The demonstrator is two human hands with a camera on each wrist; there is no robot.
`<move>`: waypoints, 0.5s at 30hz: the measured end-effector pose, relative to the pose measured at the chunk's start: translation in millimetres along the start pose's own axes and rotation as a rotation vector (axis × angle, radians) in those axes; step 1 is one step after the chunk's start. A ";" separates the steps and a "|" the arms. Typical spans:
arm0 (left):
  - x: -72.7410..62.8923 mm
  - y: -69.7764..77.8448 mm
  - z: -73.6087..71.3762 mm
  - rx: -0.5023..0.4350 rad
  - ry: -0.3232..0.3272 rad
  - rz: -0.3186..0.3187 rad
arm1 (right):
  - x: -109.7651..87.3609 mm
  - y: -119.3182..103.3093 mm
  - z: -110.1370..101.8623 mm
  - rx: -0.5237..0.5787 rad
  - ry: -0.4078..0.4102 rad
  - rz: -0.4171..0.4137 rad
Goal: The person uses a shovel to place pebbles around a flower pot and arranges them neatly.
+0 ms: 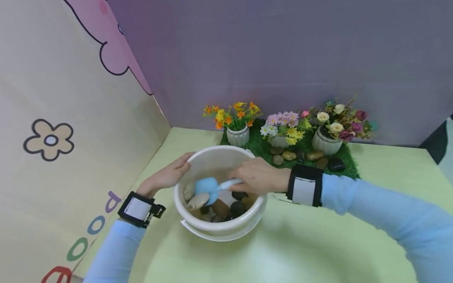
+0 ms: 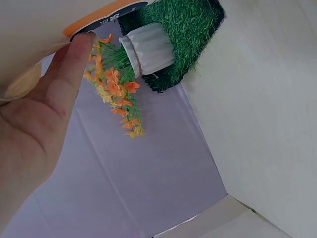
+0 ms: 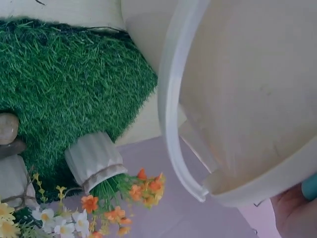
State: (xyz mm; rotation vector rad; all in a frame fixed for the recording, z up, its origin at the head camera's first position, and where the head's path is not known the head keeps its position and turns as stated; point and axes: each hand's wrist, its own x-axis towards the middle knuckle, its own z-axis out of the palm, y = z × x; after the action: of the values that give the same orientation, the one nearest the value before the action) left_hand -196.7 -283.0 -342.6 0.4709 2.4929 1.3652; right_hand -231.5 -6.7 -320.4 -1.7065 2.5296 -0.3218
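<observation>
A white bucket (image 1: 218,227) stands on the pale green table, with several light and dark stones (image 1: 221,208) inside. My left hand (image 1: 166,173) grips its rim at the left; in the left wrist view, that hand's fingers (image 2: 64,84) lie along the bucket's outer wall. Inside the bucket, my right hand (image 1: 255,176) holds a small light blue shovel (image 1: 207,185) by its white handle. The blade is tilted to the left and lies against the pale stones (image 1: 199,201). In the right wrist view, the bucket's bail (image 3: 171,104) and inner wall show, but the shovel does not.
Behind the bucket lies a green turf mat (image 1: 348,167). It bears white pots of orange flowers (image 1: 238,136), pink and yellow flowers (image 1: 283,122), and roses (image 1: 327,143), with loose stones (image 1: 315,156) in front. A decorated wall (image 1: 88,157) rises at the left, a purple backdrop (image 1: 283,51) behind.
</observation>
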 end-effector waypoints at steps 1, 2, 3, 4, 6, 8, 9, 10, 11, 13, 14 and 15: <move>-0.8 -0.5 0.0 0.014 0.002 0.004 | -1.2 0.4 0.2 0.006 0.017 -0.006; -1.6 -0.3 0.0 0.029 0.007 0.000 | -2.4 0.7 0.1 0.007 0.030 -0.010; -2.3 -0.3 -0.2 0.048 0.010 0.000 | -3.5 1.1 0.0 0.012 0.043 -0.012; -2.7 -0.3 -0.4 0.063 0.014 0.003 | -4.7 1.6 -0.1 0.011 0.058 -0.013; -2.7 0.1 -0.7 0.087 0.019 0.008 | -7.0 2.5 -0.4 0.015 0.078 -0.009; -2.8 0.8 -1.1 0.100 0.021 0.008 | -8.5 3.1 -0.4 0.021 0.096 -0.005; -2.9 1.0 -1.2 0.101 0.023 0.007 | -8.8 3.3 -0.3 0.021 0.108 -0.007; -3.0 1.3 -1.1 0.100 0.026 0.010 | -9.2 3.2 -0.3 0.018 0.119 -0.009; -3.2 1.7 -0.8 0.101 0.030 0.009 | -9.3 3.0 -0.3 0.017 0.127 -0.009; -3.8 2.1 -0.2 0.099 0.038 0.009 | -9.5 2.9 -0.2 0.012 0.144 -0.013; -4.2 2.3 0.3 0.096 0.040 0.008 | -9.6 2.6 -0.2 0.009 0.151 -0.012; -4.5 2.6 1.0 0.088 0.041 0.005 | -9.8 2.4 -0.1 0.008 0.153 -0.012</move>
State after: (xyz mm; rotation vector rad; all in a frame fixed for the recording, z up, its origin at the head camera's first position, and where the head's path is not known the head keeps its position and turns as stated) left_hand -191.9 -282.7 -340.7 0.4728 2.5954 1.2831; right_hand -230.0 3.2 -321.3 -1.7587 2.6191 -0.4806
